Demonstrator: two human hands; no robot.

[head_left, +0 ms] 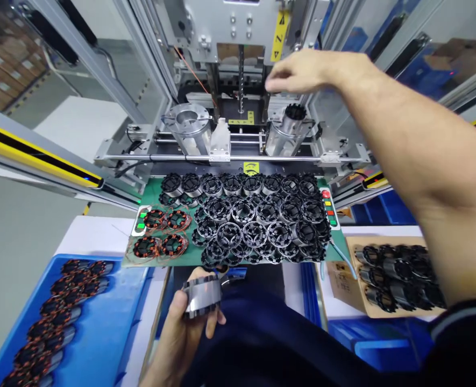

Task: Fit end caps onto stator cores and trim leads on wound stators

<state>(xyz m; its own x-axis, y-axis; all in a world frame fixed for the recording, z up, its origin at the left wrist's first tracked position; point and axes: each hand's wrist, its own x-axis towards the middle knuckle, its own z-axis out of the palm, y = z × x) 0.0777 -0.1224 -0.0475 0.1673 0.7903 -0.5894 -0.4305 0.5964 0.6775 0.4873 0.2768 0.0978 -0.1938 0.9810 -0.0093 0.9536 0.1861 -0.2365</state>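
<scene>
Silver ring core: in the left hand, just in front of the near edge of the green surface, slightly tilted, one black toothed rim up and the other down.
Left hand: gripping that core, thumb on its near left side, the other fingers behind and below it.
Right hand: raised above the seated core, apart from it; fingers loosely bent, nothing seen between them, though the underside is hidden.
Metal fixture: carries the seated core at its top; whether that core sits in or on it, I cannot tell.
Weight: probably solid for its size, yet easy for one hand.
Stiffness: the band looks like rigid metal and should not give under a squeeze.
Slip: the shiny wall is likely smooth, so a loose pinch could slide.
Fragile part: the black teeth look like the likelier place to chip or catch.
Best hold: around the silver band, thumb opposite fingers, clear of the teeth.
Stacked cores: crowded on the surface, partly one upon another.
Wound cores: orange-wired, left on the surface.
</scene>
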